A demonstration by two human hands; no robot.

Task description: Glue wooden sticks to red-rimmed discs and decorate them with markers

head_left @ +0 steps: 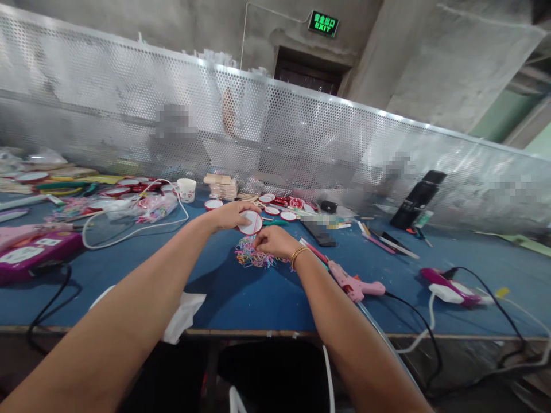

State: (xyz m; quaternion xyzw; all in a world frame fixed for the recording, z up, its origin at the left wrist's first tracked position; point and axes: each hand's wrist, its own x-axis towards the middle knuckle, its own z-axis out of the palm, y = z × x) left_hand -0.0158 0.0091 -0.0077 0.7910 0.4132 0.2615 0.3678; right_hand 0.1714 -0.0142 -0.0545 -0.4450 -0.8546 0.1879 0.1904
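My left hand (235,216) is closed on a round white disc with a red rim (249,225), tilted so its white face shows. A thin reddish line crosses that face; I cannot tell whether it is a strand or a mark. Just to the right and slightly lower, my right hand (274,241) has its fingers pinched together at the edge of a heap of thin multicoloured loops (253,257) on the table. What the pinch holds, if anything, is too small to make out. A gold bracelet (298,257) circles my right wrist.
A pink glue gun (355,285) lies right of my right forearm, its black cord trailing over the edge of the blue table (232,307). Behind my hands are more red-rimmed discs (288,215), a paper cup (186,190) and stacked wooden pieces (221,187). A perforated metal screen (301,126) stands behind.
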